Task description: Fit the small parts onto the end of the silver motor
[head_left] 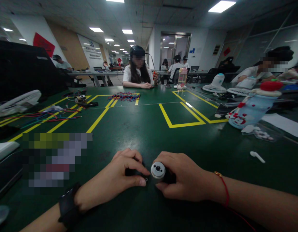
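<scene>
Desk fan, far left: a white fan (pixel 17 102) lies tilted on the table edge, well apart from the hands.
Loose wires: coloured leads (pixel 46 116) are spread across the yellow tape lines (pixel 98 120), near a small cluster of dark parts (pixel 82 99); laid flat, likely so each stays findable.
Left hand: the left hand (pixel 115 178) rests on the green table (pixel 144 135), wearing a black wrist strap (pixel 68 206). Fingers are curled nearly closed, thumb and forefinger pinched at a tiny dark piece (pixel 146 179) just beside the cylinder. Whether the piece is gripped or only pressed to the table cannot be told at this size.
Cylinder: a small motor-like cylinder (pixel 158 170), silver end face towards the camera, sits at table level between the two hands, near the front edge. Turned face-up, it presents its end to the left fingertips.
Right hand: the right hand (pixel 185 178) is wrapped around the cylinder's dark body, fingers closed, steadying it against the table; a red cord (pixel 223 188) circles the wrist.
Right side: a snowman-pattern bottle (pixel 250 111) lies tilted beside a clear bag (pixel 262 132); a white spoon-like piece (pixel 257 156) lies alone.
Background: a seated person (pixel 138 72) faces across the table, hands apart from this work.
</scene>
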Motion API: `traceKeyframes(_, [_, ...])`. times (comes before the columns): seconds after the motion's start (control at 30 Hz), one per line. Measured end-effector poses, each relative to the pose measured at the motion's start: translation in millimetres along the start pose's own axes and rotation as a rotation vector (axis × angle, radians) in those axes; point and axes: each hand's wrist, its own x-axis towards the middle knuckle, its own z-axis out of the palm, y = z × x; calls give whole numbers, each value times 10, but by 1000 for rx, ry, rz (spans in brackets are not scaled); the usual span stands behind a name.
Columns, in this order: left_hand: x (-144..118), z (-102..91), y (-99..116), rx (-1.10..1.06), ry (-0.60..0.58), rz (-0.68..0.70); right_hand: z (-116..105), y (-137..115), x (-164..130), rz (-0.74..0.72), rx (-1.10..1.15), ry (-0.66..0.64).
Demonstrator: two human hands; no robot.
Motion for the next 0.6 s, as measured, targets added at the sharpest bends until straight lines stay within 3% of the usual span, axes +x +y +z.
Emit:
traceKeyframes(0.13, [-9,-107,-33,-123,114,-99,-20,-20,-4,8,4,-10])
traceKeyframes(0.23, [-6,-186,-119,-122,280,-218,-38,-31,-11,17,6,-19])
traceKeyframes(0.33, [1,-220,-186,-107,359,-313,-50,-35,-16,22,5,-24])
traceKeyframes(0.53, [8,-196,-176,-56,324,-274,-43,-30,-18,19,-6,-18])
traceKeyframes(0.6, [-2,-194,-136,-17,254,-213,-37,-30,-18,17,-6,-14])
